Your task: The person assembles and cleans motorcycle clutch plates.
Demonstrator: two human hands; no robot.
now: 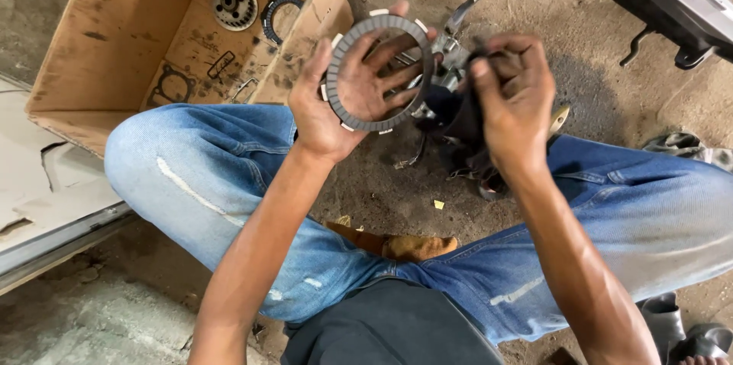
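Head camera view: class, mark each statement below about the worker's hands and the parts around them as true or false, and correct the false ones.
1. The left hand holds a flat grey toothed friction ring. True.
2. The right hand grips a dark cloth. True.
3. The brown cardboard box is empty. False: a round metal hub, a dark ring and gaskets lie in it.
4. The person wears black trousers. False: they wear blue jeans.
5. The ring lies on the ground. False: it is held up across the left palm.
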